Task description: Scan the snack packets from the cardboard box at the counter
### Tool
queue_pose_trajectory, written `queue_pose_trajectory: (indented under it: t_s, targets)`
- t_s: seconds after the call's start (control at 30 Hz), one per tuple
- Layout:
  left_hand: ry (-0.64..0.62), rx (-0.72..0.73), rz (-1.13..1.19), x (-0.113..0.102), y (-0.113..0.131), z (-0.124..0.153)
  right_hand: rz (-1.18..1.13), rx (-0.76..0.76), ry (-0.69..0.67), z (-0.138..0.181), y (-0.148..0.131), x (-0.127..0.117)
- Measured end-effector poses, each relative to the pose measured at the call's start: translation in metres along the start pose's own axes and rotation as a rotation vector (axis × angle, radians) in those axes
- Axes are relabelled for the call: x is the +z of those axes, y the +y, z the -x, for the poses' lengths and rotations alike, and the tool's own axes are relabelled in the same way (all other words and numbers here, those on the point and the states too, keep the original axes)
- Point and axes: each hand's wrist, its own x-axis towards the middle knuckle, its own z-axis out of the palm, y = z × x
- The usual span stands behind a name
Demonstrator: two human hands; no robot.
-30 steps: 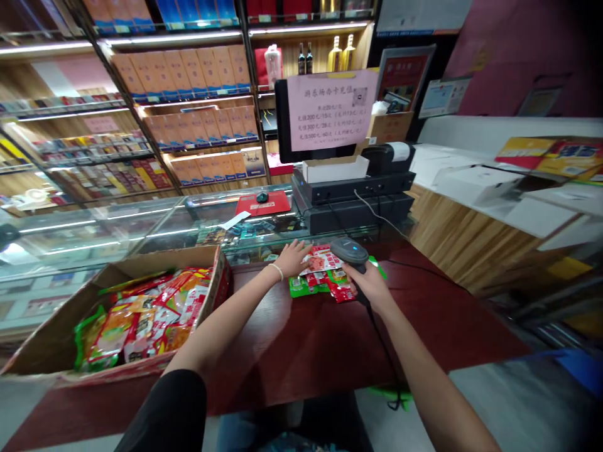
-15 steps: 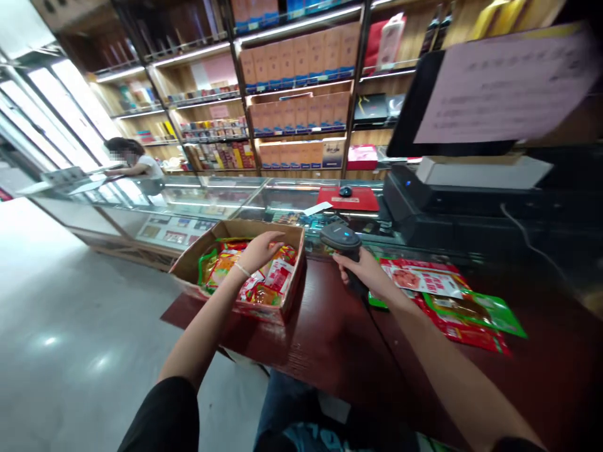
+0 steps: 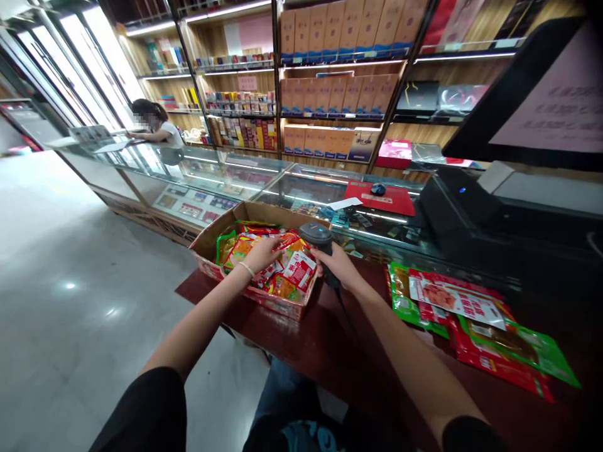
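- The landmark is the open cardboard box (image 3: pixel 277 304), standing on the dark red counter (image 3: pixel 318 339) with bright snack packets (image 3: pixel 301 270) heaped inside.
- The person's left hand (image 3: pixel 262 255) is inside the box, palm down, with its fingers bent over the packets; whether they pinch one cannot be told.
- The right hand (image 3: pixel 343 267) wraps the handle of a barcode scanner (image 3: pixel 316 233), its head above the box's right edge.
- Well to the right of the box, overlapping packets lie in a loose pile (image 3: pixel 456 300) on the counter.
- Beyond the box, to its right, a red mat (image 3: pixel 400 202) lies on the glass showcase.
- The step in hand looks like choosing a packet from the box, the scanner held ready.
- That seems to call for a firm pinch on one packet's edge, freeing it from its neighbours, with its barcode left uncovered.
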Motion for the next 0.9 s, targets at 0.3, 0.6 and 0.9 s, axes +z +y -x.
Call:
queue_pose_trajectory:
  t_s: [0.3, 0.6, 0.9]
  targets:
    - [-0.068, -0.050, -0.183, 0.023, -0.015, -0.022, -0.067, 0.013, 0.021, 0.002, 0.003, -0.002]
    - [0.396, -0.100, -0.041, -0.007, 0.000, -0.031, 0.045, -0.040, 0.008, 0.020, 0.004, -0.019]
    - [0.255, -0.257, 0.729, -0.010, 0.027, -0.013, 0.087, -0.076, 0.079, 0.050, 0.009, -0.042]
